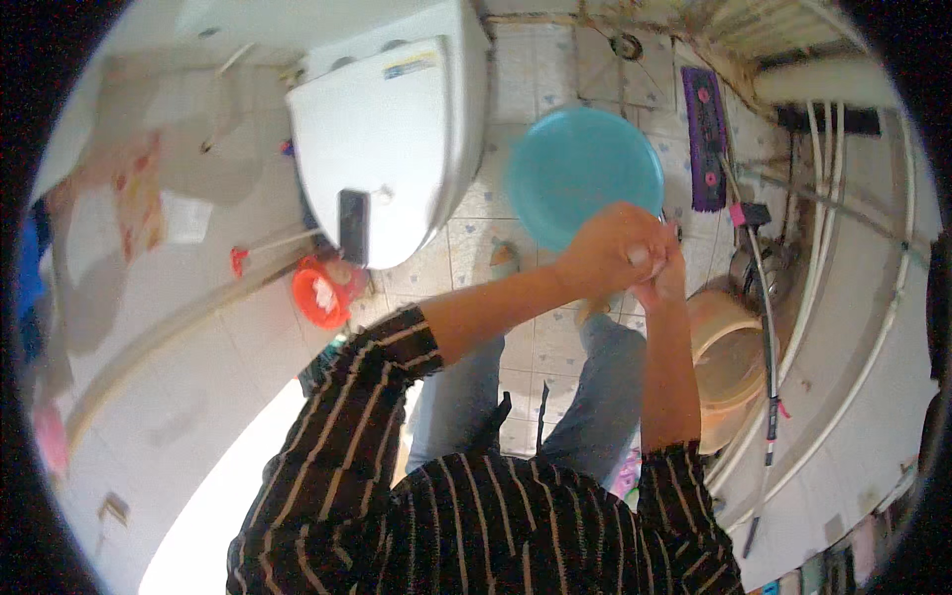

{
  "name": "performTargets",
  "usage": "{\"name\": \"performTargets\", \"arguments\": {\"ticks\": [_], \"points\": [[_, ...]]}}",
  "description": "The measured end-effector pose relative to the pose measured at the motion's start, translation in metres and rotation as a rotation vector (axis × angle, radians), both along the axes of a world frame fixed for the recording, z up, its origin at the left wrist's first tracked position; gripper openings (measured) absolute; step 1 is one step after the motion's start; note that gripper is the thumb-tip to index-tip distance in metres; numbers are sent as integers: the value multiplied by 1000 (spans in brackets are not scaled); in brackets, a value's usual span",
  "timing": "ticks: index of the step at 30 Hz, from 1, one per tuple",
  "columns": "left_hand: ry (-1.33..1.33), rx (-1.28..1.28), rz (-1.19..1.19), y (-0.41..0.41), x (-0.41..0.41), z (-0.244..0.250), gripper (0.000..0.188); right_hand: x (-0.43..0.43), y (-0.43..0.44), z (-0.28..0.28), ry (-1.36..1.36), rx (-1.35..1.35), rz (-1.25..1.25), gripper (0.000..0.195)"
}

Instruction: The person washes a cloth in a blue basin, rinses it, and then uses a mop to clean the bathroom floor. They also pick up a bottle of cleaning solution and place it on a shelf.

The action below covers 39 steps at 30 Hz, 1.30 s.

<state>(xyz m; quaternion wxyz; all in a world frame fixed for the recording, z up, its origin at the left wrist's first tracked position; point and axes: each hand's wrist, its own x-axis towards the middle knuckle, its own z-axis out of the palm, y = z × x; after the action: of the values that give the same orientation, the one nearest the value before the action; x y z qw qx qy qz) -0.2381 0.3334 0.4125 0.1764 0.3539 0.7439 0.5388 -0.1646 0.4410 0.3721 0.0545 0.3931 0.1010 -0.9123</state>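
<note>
My left hand (613, 245) and my right hand (662, 279) are pressed together, fingers folded over each other. They are in front of my body, over the near right edge of a round teal plastic basin (584, 171) on the tiled floor. My left hand partly covers my right. A small dark, shiny bit shows just beyond the fingers, but I cannot tell what it is. Whether anything is held between the palms is hidden.
Left of the basin stands a white toilet (372, 141), lid down, with a dark smartphone (353, 227) on it. Near it is an orange-red bin (305, 301). At right are a purple flat mop head (703, 141), a beige bucket (725, 327) and white pipes (818, 245).
</note>
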Motion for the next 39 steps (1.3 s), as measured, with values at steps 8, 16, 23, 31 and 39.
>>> {"name": "performTargets", "arguments": {"ticks": [8,16,23,31,39], "points": [[-1242,571,700,-39,15,192,39,12,-39,226,182,1420,209,16],[-63,423,117,-71,23,336,36,8,-62,350,235,583,10,38],[513,65,-355,-34,61,381,19,7,-16,360,373,1177,1215,35],[788,-239,-443,-19,84,370,9,-57,-34,381,713,742,1817,23],[797,-365,-455,-1,77,297,8,-71,-34,319,832,953,1912,19]]}}
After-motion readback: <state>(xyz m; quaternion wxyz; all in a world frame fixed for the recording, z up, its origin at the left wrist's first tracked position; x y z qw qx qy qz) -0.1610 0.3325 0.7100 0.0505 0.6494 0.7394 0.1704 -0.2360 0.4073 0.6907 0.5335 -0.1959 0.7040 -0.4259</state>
